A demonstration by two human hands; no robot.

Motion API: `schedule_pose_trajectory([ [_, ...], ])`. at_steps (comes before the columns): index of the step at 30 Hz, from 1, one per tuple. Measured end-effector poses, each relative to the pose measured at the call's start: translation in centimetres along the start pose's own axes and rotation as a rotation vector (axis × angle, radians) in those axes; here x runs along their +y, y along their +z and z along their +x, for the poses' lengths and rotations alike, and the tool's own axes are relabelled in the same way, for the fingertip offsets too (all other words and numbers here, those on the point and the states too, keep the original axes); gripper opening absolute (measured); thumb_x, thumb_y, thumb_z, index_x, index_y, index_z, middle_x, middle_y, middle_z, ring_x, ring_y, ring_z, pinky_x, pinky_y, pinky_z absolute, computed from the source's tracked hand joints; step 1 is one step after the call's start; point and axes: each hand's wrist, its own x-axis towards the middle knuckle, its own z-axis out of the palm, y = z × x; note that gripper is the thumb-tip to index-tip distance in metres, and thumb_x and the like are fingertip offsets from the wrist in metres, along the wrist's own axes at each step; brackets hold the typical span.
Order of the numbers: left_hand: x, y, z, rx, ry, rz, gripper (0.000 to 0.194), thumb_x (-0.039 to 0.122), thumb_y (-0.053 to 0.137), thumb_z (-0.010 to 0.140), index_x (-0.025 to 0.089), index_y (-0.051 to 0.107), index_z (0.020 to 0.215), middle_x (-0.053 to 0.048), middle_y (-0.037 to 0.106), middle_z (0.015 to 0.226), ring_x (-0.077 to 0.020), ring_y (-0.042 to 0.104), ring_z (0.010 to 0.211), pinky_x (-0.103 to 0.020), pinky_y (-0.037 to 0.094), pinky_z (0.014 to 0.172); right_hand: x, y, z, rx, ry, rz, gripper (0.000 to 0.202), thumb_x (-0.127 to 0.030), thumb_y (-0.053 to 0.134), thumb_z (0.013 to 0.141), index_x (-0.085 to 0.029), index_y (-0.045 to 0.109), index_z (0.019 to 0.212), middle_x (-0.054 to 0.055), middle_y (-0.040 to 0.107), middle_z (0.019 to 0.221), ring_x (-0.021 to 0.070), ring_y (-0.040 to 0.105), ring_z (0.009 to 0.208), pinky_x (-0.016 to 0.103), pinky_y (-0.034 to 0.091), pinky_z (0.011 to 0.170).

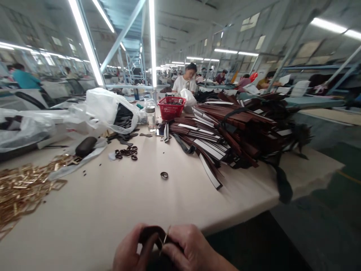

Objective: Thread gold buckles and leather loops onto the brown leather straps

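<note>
At the bottom of the view, my left hand (128, 250) is closed around a dark brown strap (152, 232) that curves between my hands. Thumb and fingers of my right hand (187, 244) pinch a thin gold buckle (165, 238) where it meets the strap. The lower end of the strap is lost in dark shadow. Farther up the table lies one small brown loop (164, 175), touched by neither hand. A group of similar loops (127, 152) rests behind it to the left.
Gold buckles (22, 188) are heaped at the left, near a black case (86, 146) and plastic bags (107, 107). A bottle (150, 119) and red basket (171, 109) stand at the back. Brown straps (225, 128) are piled right. A person (184, 82) sits beyond.
</note>
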Motion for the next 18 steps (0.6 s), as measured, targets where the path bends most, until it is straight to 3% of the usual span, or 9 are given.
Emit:
schedule_pose_trajectory([
  [3, -1.1, 0.2, -0.2, 0.115, 0.139, 0.134, 0.019, 0.046, 0.062, 0.088, 0.032, 0.075, 0.085, -0.002, 0.075, 0.079, -0.0209, 0.069, 0.070, -0.026, 0.053, 0.067, -0.4, 0.6, 0.7, 0.030, 0.008, 0.105, 0.026, -0.035, 0.053, 0.088, -0.019, 0.047, 0.069, -0.003, 0.047, 0.066, 0.0106, 0.042, 0.061, 0.024, 0.033, 0.057],
  [6, -1.2, 0.1, -0.6, 0.030, 0.296, 0.123, 0.018, 0.042, 0.066, 0.086, 0.034, 0.077, 0.098, -0.005, 0.077, 0.089, -0.0228, 0.072, 0.080, -0.027, 0.055, 0.074, -0.6, 0.6, 0.9, 0.073, 0.036, 0.254, 0.029, -0.040, 0.052, 0.092, -0.017, 0.055, 0.075, -0.001, 0.052, 0.070, 0.0119, 0.045, 0.066, 0.024, 0.036, 0.061],
  [8, -0.5, -0.2, -0.8, -0.029, 0.325, -0.028, 0.031, 0.052, 0.063, 0.086, 0.032, 0.077, 0.105, -0.008, 0.077, 0.098, -0.0252, 0.072, 0.087, -0.031, 0.056, 0.079, -0.7, 0.4, 0.9, 0.097, 0.060, 0.315, 0.031, -0.042, 0.053, 0.093, -0.016, 0.058, 0.077, -0.001, 0.054, 0.072, 0.0127, 0.047, 0.068, 0.024, 0.039, 0.063],
  [11, 0.9, -0.6, -1.1, -0.094, 0.074, -0.270, 0.046, 0.061, 0.051, 0.091, 0.024, 0.078, 0.090, -0.009, 0.073, 0.094, -0.0253, 0.068, 0.091, -0.033, 0.055, 0.083, -1.0, -0.4, 0.5, 0.067, 0.078, 0.301, 0.034, -0.044, 0.054, 0.094, -0.015, 0.060, 0.077, 0.000, 0.056, 0.072, 0.0130, 0.048, 0.068, 0.024, 0.039, 0.063],
  [13, 1.6, -0.7, -1.2, -0.124, -0.112, -0.377, 0.039, 0.057, 0.059, 0.089, 0.022, 0.076, 0.086, -0.008, 0.070, 0.092, -0.0227, 0.065, 0.090, -0.031, 0.053, 0.083, -1.5, -1.1, 0.2, 0.006, 0.096, 0.235, 0.033, -0.043, 0.053, 0.095, -0.016, 0.061, 0.079, -0.001, 0.056, 0.071, 0.0125, 0.047, 0.066, 0.024, 0.036, 0.060],
  [14, 1.8, -0.8, -1.2, -0.145, -0.168, -0.431, 0.035, 0.055, 0.067, 0.084, 0.023, 0.074, 0.094, -0.008, 0.068, 0.098, -0.0216, 0.065, 0.089, -0.031, 0.053, 0.082, -1.8, -1.5, 0.1, -0.033, 0.103, 0.190, 0.032, -0.041, 0.052, 0.095, -0.016, 0.061, 0.078, -0.002, 0.056, 0.071, 0.0121, 0.047, 0.066, 0.024, 0.035, 0.059],
  [16, 2.1, -0.8, -1.2, -0.236, -0.225, -0.567, 0.055, 0.054, 0.080, 0.072, 0.027, 0.067, 0.119, -0.009, 0.065, 0.114, -0.0213, 0.065, 0.089, -0.033, 0.053, 0.082, -2.6, -2.3, -0.1, -0.125, 0.099, 0.087, 0.027, -0.034, 0.051, 0.095, -0.017, 0.059, 0.076, -0.003, 0.057, 0.070, 0.0114, 0.048, 0.065, 0.023, 0.033, 0.058],
  [18, 2.3, -0.9, -1.2, -0.427, -0.265, -0.671, 0.070, 0.051, 0.083, 0.069, 0.027, 0.060, 0.131, -0.011, 0.065, 0.116, -0.0218, 0.065, 0.090, -0.037, 0.052, 0.087, -3.6, -3.1, -0.1, -0.228, 0.082, -0.002, 0.020, -0.025, 0.051, 0.092, -0.018, 0.057, 0.074, -0.003, 0.058, 0.069, 0.0105, 0.049, 0.064, 0.023, 0.032, 0.058],
])
